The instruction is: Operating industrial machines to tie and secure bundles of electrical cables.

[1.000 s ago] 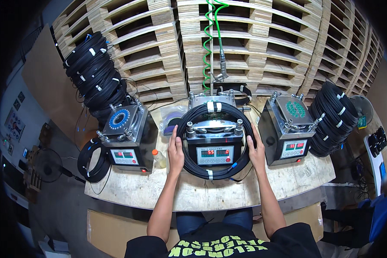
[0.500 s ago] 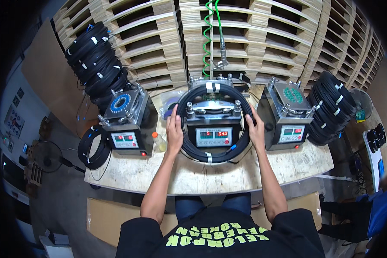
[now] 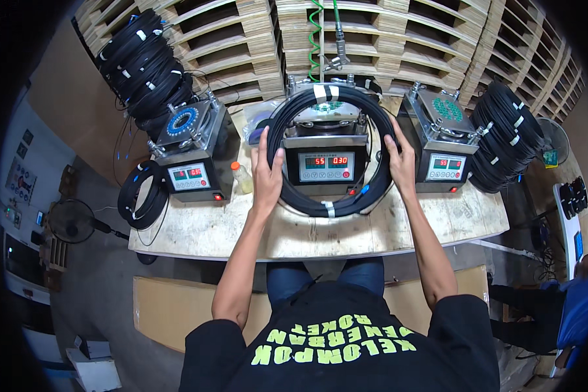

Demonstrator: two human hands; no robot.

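A coil of black cable [image 3: 305, 206], bound with white tape at its top and bottom, is held up in front of the middle machine [image 3: 366, 142]. My left hand [image 3: 266, 175] grips the coil's left side, and my right hand [image 3: 400, 163] presses against its right side, fingers around the outer edge. A small blue piece [image 3: 364, 189] shows on the coil's lower right. Through the ring I see the machine's lit red-and-green display [image 3: 324, 166] and part of its metal top; the coil hides the rest.
Similar machines stand at left [image 3: 189, 157] and right [image 3: 441, 160] on the wooden table [image 3: 255, 232]. Stacked cable coils rise at far left [image 3: 147, 72] and right [image 3: 506, 140]. A small orange-capped bottle [image 3: 243, 179] stands left of centre. A green air hose [image 3: 338, 32] hangs before wooden pallets [image 3: 431, 39].
The whole view has shifted, so the table and machines sit higher in the picture. The coil looks slightly larger and has moved a little toward me relative to the middle machine, still between both hands.
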